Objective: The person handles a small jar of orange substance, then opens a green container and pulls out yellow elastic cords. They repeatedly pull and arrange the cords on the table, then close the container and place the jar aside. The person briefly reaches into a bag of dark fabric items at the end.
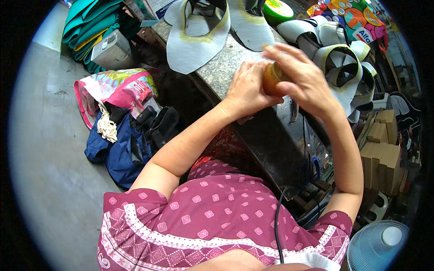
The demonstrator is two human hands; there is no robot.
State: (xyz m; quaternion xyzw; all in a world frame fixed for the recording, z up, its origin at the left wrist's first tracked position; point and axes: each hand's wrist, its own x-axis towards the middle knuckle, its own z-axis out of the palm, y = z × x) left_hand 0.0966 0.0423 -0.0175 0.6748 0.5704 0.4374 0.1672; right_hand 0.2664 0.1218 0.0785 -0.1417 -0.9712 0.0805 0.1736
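My left hand (247,86) is closed around a rounded amber-brown object (272,80), held above the near part of a speckled stone slab (220,67). It looks like a small jar or bottle, but my fingers cover much of it. On its other side is my right hand (304,77), fingers stretched out and slightly blurred, with the thumb near or against the object. Beyond my hands lie grey shoe uppers (197,50) with yellowish stains along their edges. Another grey upper (251,28) sits just right of these.
More grey pieces (337,67) are heaped at right, near a green round tub (278,10). Cardboard boxes (379,156) and a fan (379,246) stand lower right. Left are teal fabric (88,25), a metal can (110,50) and a pink bag (120,90). A black cord (277,226) crosses my front.
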